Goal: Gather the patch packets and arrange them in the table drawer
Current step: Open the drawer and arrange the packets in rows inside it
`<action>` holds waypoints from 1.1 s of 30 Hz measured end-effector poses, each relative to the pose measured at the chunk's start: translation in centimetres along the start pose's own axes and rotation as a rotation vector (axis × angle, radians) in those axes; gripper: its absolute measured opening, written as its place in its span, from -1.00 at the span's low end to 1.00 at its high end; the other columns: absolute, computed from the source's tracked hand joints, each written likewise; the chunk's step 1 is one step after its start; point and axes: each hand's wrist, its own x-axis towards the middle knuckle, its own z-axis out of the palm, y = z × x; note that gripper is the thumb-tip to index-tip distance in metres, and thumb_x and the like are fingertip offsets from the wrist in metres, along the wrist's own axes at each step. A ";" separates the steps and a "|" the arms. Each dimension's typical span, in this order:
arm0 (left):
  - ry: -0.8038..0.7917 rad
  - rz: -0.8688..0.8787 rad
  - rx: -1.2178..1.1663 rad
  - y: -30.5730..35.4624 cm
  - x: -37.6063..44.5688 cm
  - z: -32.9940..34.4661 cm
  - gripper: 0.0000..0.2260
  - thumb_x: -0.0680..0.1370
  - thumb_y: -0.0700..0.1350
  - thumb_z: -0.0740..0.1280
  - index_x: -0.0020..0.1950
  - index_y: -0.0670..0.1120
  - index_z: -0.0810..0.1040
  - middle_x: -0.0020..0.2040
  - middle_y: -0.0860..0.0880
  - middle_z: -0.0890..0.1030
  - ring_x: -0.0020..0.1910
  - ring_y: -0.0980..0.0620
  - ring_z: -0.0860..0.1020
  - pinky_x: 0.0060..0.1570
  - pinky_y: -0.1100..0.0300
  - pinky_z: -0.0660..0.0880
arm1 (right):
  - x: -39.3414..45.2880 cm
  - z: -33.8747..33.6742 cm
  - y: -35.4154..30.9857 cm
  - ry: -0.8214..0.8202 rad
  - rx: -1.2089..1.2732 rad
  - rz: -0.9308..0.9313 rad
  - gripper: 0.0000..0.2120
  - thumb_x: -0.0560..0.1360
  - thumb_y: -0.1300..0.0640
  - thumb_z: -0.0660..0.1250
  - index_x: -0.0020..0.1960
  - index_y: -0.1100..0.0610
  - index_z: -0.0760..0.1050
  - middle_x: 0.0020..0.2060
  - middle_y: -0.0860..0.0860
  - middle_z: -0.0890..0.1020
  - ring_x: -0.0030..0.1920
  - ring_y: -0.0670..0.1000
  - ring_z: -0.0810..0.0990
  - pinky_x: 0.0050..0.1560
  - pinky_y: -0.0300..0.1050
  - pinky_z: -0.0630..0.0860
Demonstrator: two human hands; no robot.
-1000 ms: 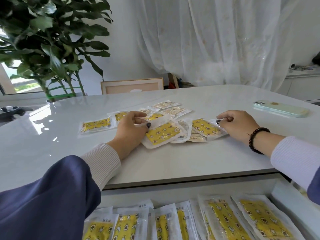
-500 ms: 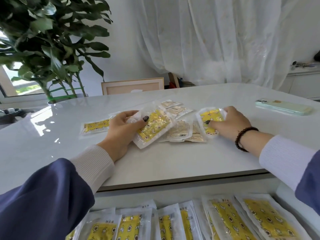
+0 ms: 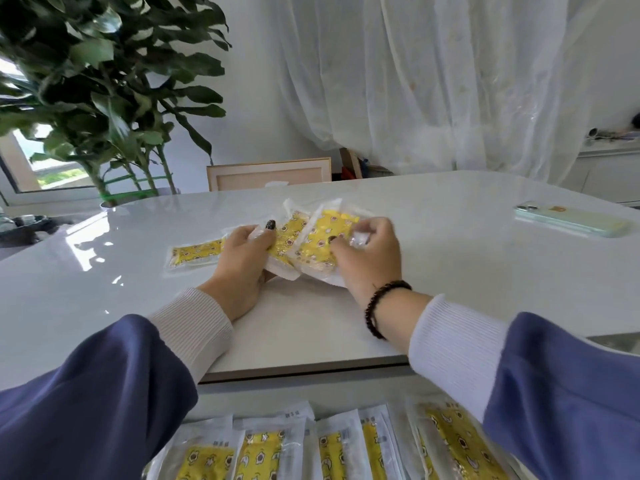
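I have both hands on a loose bunch of clear plastic patch packets with yellow printed inserts (image 3: 313,242), propped up off the white glossy tabletop (image 3: 450,258) near its middle. My left hand (image 3: 244,261) grips the bunch from the left, thumb across the front of one packet; my right hand (image 3: 369,258) pinches the right-hand packets with curled fingers. One more flat yellow packet (image 3: 195,254) lies by itself on the tabletop just left of my left hand, not picked up yet.

Below the near table edge, the open table drawer (image 3: 311,396) already holds a row of the same packets (image 3: 332,448) laid side by side, so I judge the job partly done: the bunch in my hands and the lone packet remain to go in.

A pale green phone (image 3: 568,220) lies face down well to the right, clear of my work. A large leafy green plant (image 3: 104,81) stands beyond the far left edge, with white sheer curtains (image 3: 433,81) behind. My blue sleeves (image 3: 93,393) cover parts of the drawer, so I cannot tell how much room is left.
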 end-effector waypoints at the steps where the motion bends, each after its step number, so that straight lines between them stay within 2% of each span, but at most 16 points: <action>1: -0.038 -0.006 -0.037 0.1 -0.2 -0.1 -0.94 0.58 -0.19 0.30 0.03 -0.15 0.50 -0.13 -0.15 0.62 -0.24 -0.09 0.63 -0.12 -0.01 0.58 | 0.1 0.4 0.1 -0.032 -0.069 0.016 -0.78 0.43 0.20 0.38 0.01 0.08 0.39 -0.15 -0.12 0.49 -0.28 -0.15 0.53 -0.39 -0.42 0.44; 4: -0.120 0.002 -0.086 0.3 -0.7 -0.5 -0.81 0.51 -0.27 0.38 0.11 -0.18 0.51 -0.08 -0.16 0.67 -0.18 -0.11 0.68 -0.09 -0.02 0.63 | 0.8 1.1 0.5 -0.084 -0.175 0.046 -0.82 0.43 0.16 0.40 -0.01 0.06 0.45 -0.21 -0.10 0.53 -0.27 -0.14 0.52 -0.41 -0.33 0.35; 8: -0.209 0.017 -0.073 0.4 -1.3 -0.6 -0.68 0.39 -0.41 0.44 0.10 -0.18 0.54 -0.08 -0.14 0.70 -0.14 -0.10 0.69 -0.15 0.05 0.65 | 1.1 1.5 0.6 -0.115 -0.182 0.024 -0.90 0.47 0.22 0.31 -0.03 0.07 0.47 -0.26 -0.12 0.51 -0.34 -0.19 0.46 -0.54 -0.44 0.32; 11: -0.165 0.056 -0.048 0.2 -1.4 -0.6 -0.69 0.40 -0.43 0.44 0.07 -0.17 0.57 -0.06 -0.16 0.70 -0.08 -0.14 0.68 -0.05 -0.03 0.63 | 1.1 1.3 0.7 -0.132 -0.198 -0.007 -0.81 0.49 0.23 0.29 0.07 0.05 0.41 -0.18 -0.11 0.48 -0.34 -0.17 0.47 -0.53 -0.48 0.33; 13: -0.118 0.113 -0.004 0.1 -1.4 -0.6 -0.73 0.41 -0.40 0.44 0.04 -0.15 0.57 -0.03 -0.17 0.69 -0.05 -0.16 0.68 -0.02 -0.07 0.61 | 1.1 1.2 0.8 -0.137 -0.195 -0.032 -0.62 0.47 0.20 0.34 0.23 0.01 0.33 -0.04 -0.07 0.49 -0.20 -0.11 0.53 -0.27 -0.38 0.48; 15: -0.077 0.213 0.115 0.0 -1.6 -0.5 -0.78 0.45 -0.33 0.43 -0.02 -0.07 0.57 -0.05 -0.12 0.69 -0.10 -0.07 0.69 -0.10 0.01 0.63 | 1.3 1.1 0.9 -0.149 -0.210 -0.047 -0.45 0.44 0.15 0.40 0.35 -0.01 0.26 0.10 -0.02 0.50 0.03 -0.01 0.55 0.03 -0.10 0.55; 17: -0.068 0.360 0.293 0.0 -1.9 -0.5 -0.83 0.49 -0.24 0.41 -0.06 0.01 0.55 -0.11 -0.03 0.67 -0.17 0.04 0.67 -0.20 0.17 0.63 | 1.5 1.0 1.0 -0.181 -0.248 -0.062 -0.46 0.43 0.11 0.42 0.35 -0.01 0.31 0.11 -0.02 0.51 0.08 0.02 0.55 0.10 0.01 0.56; 20: -0.147 0.543 0.588 -0.1 -2.4 -0.2 -0.90 0.53 -0.20 0.35 -0.01 -0.03 0.49 -0.16 0.08 0.60 -0.19 0.10 0.58 -0.25 0.36 0.52 | 1.7 0.5 1.0 -0.154 -0.152 -0.127 -0.64 0.46 0.15 0.40 0.23 0.00 0.43 -0.05 -0.10 0.55 -0.10 -0.10 0.58 -0.06 -0.14 0.61; 22: -0.230 0.620 0.823 -0.5 -2.6 0.2 -0.83 0.53 -0.20 0.33 0.07 -0.07 0.41 -0.15 0.08 0.56 -0.17 0.02 0.51 -0.22 0.28 0.42 | 2.1 -0.4 0.8 -0.079 -0.172 -0.257 -0.68 0.47 0.28 0.32 0.19 0.03 0.46 -0.08 -0.09 0.55 -0.18 -0.17 0.54 -0.18 -0.44 0.51; 23: -0.258 0.642 0.890 -0.6 -2.7 0.4 -0.78 0.52 -0.22 0.32 0.12 -0.07 0.39 -0.14 0.08 0.54 -0.16 0.01 0.47 -0.23 0.27 0.34 | 2.4 -1.0 0.8 -0.049 -0.217 -0.315 -0.65 0.45 0.34 0.29 0.18 0.05 0.48 -0.07 -0.07 0.55 -0.17 -0.17 0.53 -0.21 -0.51 0.45; 25: -0.267 0.647 0.896 -0.7 -2.8 0.5 -0.69 0.51 -0.25 0.31 0.22 -0.08 0.34 -0.08 0.05 0.51 -0.13 0.01 0.44 -0.22 0.32 0.26 | 3.1 -2.2 1.0 0.002 -0.283 -0.385 -0.61 0.41 0.42 0.23 0.15 0.10 0.50 -0.04 -0.01 0.56 -0.13 -0.09 0.55 -0.14 -0.46 0.46; 27: -0.227 0.587 0.842 -0.5 -2.8 0.4 -0.67 0.53 -0.26 0.30 0.23 -0.10 0.27 -0.01 0.02 0.49 -0.04 -0.01 0.47 -0.12 0.31 0.30 | 3.8 -3.5 1.3 0.054 -0.353 -0.409 -0.61 0.39 0.43 0.24 0.13 0.11 0.51 0.00 0.02 0.55 -0.08 -0.05 0.54 -0.02 -0.24 0.52; 28: -0.199 0.562 0.808 -0.4 -2.8 0.3 -0.64 0.53 -0.27 0.30 0.26 -0.09 0.24 0.04 0.02 0.49 0.01 0.00 0.49 -0.09 0.31 0.33 | 4.2 -4.2 1.5 0.060 -0.416 -0.412 -0.64 0.39 0.39 0.28 0.13 0.11 0.50 0.02 0.02 0.54 -0.05 -0.05 0.52 0.03 -0.17 0.52; 30: -0.149 0.530 0.740 -0.4 -2.6 0.2 -0.44 0.53 -0.30 0.30 0.44 -0.06 0.13 0.16 0.04 0.47 0.06 0.16 0.41 -0.06 0.51 0.27 | 4.8 -5.6 2.0 -0.008 -0.559 -0.384 -0.64 0.38 0.24 0.41 0.15 0.09 0.47 0.08 0.03 0.49 0.07 -0.02 0.48 0.15 -0.12 0.46; 32: -0.125 0.481 0.705 -0.4 -2.6 0.1 -0.22 0.52 -0.32 0.31 0.55 0.00 -0.11 0.25 0.03 0.43 0.12 0.29 0.30 0.01 0.66 0.10 | 5.0 -6.5 2.1 -0.157 -0.627 -0.324 -0.50 0.34 0.02 0.49 0.23 0.04 0.43 0.18 0.02 0.42 0.24 0.02 0.38 0.26 -0.15 0.34; 33: -0.117 0.452 0.690 -0.5 -2.4 0.0 -0.16 0.52 -0.31 0.32 0.55 0.04 -0.20 0.31 0.00 0.43 0.21 0.26 0.29 0.07 0.62 0.08 | 4.9 -6.8 2.0 -0.253 -0.654 -0.322 -0.40 0.31 -0.12 0.48 0.29 -0.01 0.39 0.23 0.01 0.39 0.31 0.02 0.31 0.30 -0.14 0.27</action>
